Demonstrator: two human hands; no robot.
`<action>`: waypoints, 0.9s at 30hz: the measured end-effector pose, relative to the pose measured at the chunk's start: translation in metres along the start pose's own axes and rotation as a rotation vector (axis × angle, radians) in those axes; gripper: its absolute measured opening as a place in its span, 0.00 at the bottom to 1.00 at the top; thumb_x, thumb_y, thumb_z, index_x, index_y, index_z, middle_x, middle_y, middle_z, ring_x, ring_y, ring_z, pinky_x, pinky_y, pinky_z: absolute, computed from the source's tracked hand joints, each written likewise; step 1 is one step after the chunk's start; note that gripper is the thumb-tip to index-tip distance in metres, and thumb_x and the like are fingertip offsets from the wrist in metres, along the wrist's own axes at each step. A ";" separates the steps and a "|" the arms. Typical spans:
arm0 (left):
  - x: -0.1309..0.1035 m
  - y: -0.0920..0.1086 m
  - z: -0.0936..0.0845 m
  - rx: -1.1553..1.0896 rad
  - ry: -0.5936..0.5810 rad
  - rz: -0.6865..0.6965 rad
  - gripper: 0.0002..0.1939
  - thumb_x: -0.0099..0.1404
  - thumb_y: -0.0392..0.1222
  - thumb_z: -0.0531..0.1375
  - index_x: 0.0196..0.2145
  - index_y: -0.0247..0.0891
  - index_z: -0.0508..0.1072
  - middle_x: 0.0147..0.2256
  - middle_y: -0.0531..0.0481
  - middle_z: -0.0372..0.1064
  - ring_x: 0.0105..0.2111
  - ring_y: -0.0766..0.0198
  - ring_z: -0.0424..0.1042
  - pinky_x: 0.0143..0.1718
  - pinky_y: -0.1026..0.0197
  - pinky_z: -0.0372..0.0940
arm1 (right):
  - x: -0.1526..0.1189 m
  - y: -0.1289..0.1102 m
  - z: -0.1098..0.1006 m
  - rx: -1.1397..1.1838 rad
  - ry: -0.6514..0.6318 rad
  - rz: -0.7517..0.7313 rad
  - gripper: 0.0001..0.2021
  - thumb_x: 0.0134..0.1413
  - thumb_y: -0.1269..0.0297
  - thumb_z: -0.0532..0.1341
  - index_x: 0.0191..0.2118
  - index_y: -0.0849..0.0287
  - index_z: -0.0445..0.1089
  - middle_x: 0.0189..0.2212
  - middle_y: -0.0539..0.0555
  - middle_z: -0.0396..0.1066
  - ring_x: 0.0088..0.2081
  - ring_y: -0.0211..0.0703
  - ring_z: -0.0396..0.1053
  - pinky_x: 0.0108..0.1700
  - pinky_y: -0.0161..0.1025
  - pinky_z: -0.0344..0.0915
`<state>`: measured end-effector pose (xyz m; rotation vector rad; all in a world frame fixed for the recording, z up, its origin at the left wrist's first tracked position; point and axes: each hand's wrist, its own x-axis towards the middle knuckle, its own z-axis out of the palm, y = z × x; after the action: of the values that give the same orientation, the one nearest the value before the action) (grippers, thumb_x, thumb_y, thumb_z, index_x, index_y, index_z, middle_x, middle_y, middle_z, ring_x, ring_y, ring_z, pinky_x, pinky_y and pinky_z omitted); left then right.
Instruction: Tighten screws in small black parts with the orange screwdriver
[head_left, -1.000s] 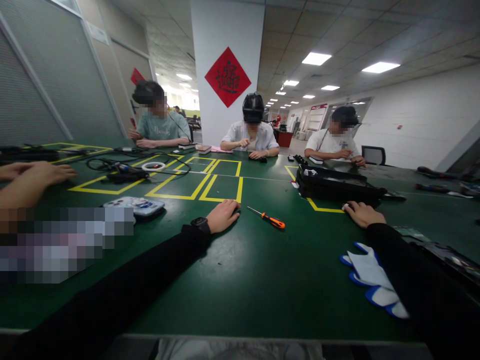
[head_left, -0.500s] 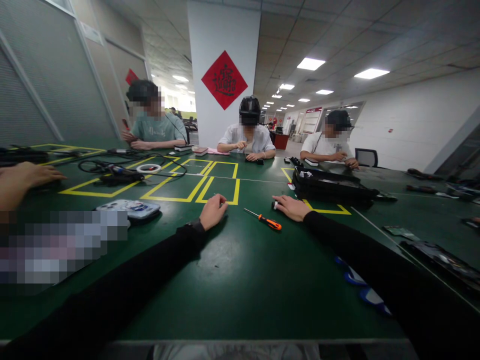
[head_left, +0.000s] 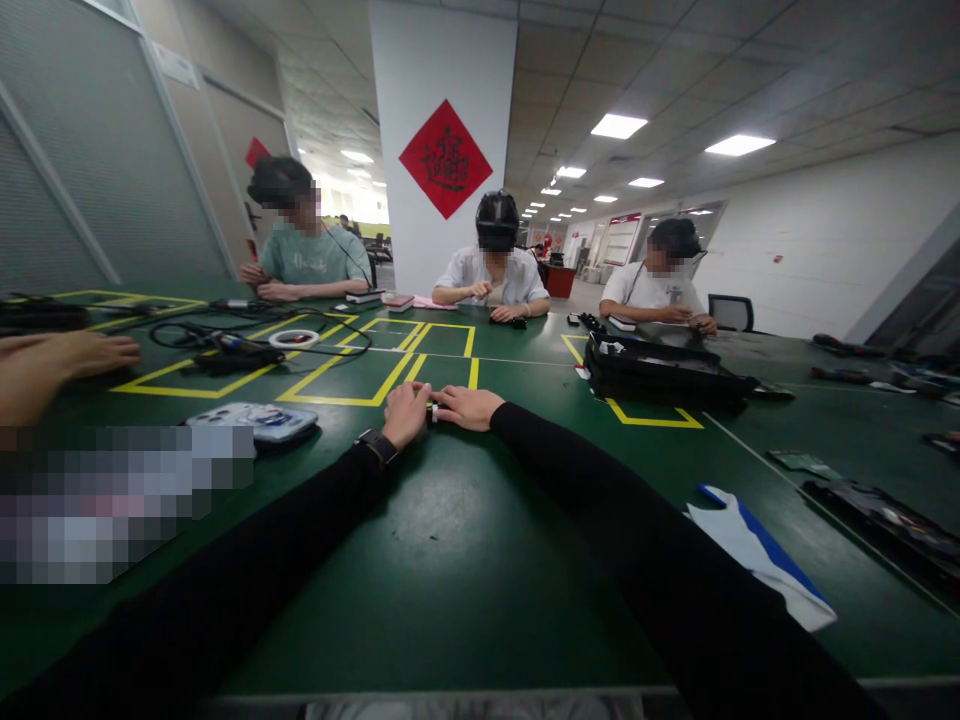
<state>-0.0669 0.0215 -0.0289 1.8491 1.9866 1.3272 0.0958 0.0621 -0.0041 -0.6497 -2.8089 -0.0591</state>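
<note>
Two black sleeves [head_left: 247, 560] stretch from the bottom corners over a green table [head_left: 442, 620]. White-and-blue cloth [head_left: 720, 525] lies at lower right. At the centre, a small black-and-white piece [head_left: 433, 412] sits between the hands: the right hand [head_left: 466, 408] pinches it at nearly closed fingertips; the left hand [head_left: 406, 413] has curled fingers beside it, their grip impossible to tell. Beyond, right of centre, rests a black tray [head_left: 660, 378]; three people [head_left: 495, 275] sit farther back.
</note>
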 end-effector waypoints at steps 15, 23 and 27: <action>-0.010 0.007 -0.005 -0.139 -0.097 0.175 0.22 0.64 0.48 0.40 0.47 0.32 0.61 0.47 0.42 0.60 0.50 0.61 0.58 0.53 0.55 0.52 | 0.007 -0.007 -0.014 0.135 0.037 -0.085 0.27 0.55 0.46 0.44 0.50 0.63 0.57 0.48 0.60 0.62 0.50 0.46 0.59 0.50 0.43 0.55; -0.013 0.012 -0.008 -0.081 -0.135 0.277 0.22 0.63 0.48 0.42 0.51 0.36 0.58 0.51 0.43 0.57 0.53 0.60 0.54 0.54 0.54 0.50 | -0.007 0.005 -0.049 0.251 0.056 0.012 0.22 0.60 0.53 0.40 0.50 0.62 0.59 0.48 0.57 0.62 0.49 0.40 0.59 0.50 0.37 0.54; -0.023 0.018 -0.017 0.156 -0.026 0.318 0.21 0.57 0.54 0.51 0.42 0.38 0.66 0.42 0.44 0.63 0.45 0.54 0.59 0.47 0.52 0.54 | -0.033 0.007 -0.065 0.111 0.031 0.244 0.22 0.57 0.50 0.45 0.37 0.64 0.67 0.36 0.57 0.69 0.37 0.40 0.64 0.38 0.34 0.57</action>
<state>-0.0579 -0.0091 -0.0171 2.3214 1.8896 1.2397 0.1436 0.0481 0.0502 -0.9481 -2.6589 0.1297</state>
